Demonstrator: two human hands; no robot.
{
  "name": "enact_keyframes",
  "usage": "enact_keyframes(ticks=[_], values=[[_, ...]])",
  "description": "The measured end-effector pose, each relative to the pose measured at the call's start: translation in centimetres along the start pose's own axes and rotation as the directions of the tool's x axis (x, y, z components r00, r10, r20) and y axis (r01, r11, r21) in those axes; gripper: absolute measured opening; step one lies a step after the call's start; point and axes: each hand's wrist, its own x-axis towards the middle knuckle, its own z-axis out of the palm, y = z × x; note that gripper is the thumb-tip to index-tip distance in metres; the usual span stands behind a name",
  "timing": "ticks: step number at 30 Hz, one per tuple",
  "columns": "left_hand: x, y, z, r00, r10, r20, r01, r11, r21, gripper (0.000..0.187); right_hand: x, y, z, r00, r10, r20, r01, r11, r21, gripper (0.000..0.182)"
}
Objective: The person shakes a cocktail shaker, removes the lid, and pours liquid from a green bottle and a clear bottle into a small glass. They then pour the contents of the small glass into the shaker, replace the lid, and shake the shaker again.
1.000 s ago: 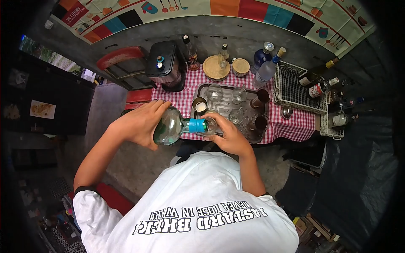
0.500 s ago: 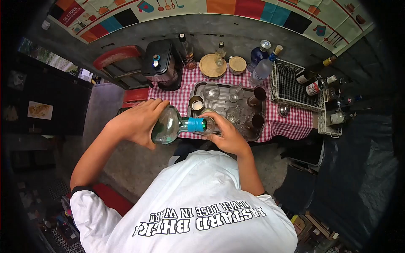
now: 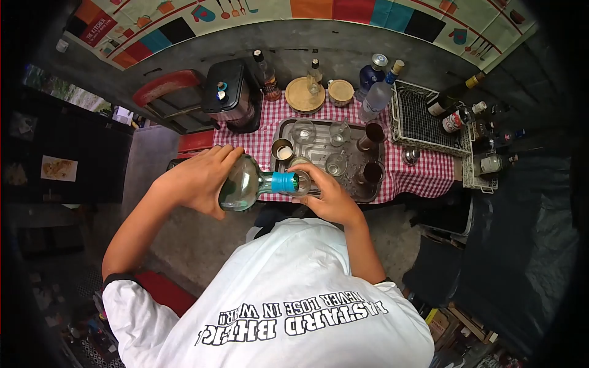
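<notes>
My left hand (image 3: 199, 181) is wrapped round a clear, wide-bodied bottle (image 3: 240, 184) with a blue band on its neck. The bottle lies tilted on its side, its mouth pointing right, at the rim of a small glass (image 3: 300, 183). That glass is in my right hand (image 3: 330, 196), its fingers and thumb closed round it. Just beyond, a metal tray (image 3: 374, 195) bears several clear glass cups, a metal cup (image 3: 282, 150) and two dark-filled glasses (image 3: 370, 137). Whether liquid is flowing from the bottle is hard to tell.
Bottles and lidded jars (image 3: 305, 96) stand behind the tray on a checked cloth (image 3: 423, 178). A black dispenser (image 3: 230, 95) is at the back left, near a red chair (image 3: 165, 89). Wire baskets (image 3: 429, 141) with bottles stand at the right.
The view has shifted slightly, so the table and its objects appear a little further left. Both hands keep their hold on the bottle and the glass.
</notes>
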Motion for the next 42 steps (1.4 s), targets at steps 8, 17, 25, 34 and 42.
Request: enact_keyframes(ticks=[8, 17, 25, 34, 42], values=[[-0.08, 0.00, 0.34, 1.000, 0.009, -0.024, -0.008, 0.999, 0.042, 0.109, -0.12, -0.36, 0.04, 1.000, 0.005, -0.003, -0.005, 1.000, 0.015, 0.051], [-0.11, 0.20, -0.20, 1.000, -0.014, 0.021, 0.014, 1.000, 0.011, 0.109, -0.08, -0.12, 0.25, 1.000, 0.003, -0.013, -0.003, 1.000, 0.006, 0.051], [-0.26, -0.03, 0.03, 1.000, 0.005, -0.004, -0.005, 0.999, 0.040, 0.110, 0.05, -0.11, 0.33, 1.000, 0.012, -0.009, -0.012, 1.000, 0.009, 0.052], [-0.28, -0.10, -0.21, 1.000, -0.013, 0.014, 0.012, 0.999, 0.048, 0.111, 0.21, 0.19, 0.40, 1.000, -0.001, -0.010, 0.001, 1.000, -0.004, 0.053], [-0.26, -0.22, -0.14, 1.000, -0.004, 0.010, 0.004, 0.999, 0.043, 0.110, 0.20, 0.17, 0.44, 1.000, 0.011, -0.003, -0.011, 1.000, 0.007, 0.053]])
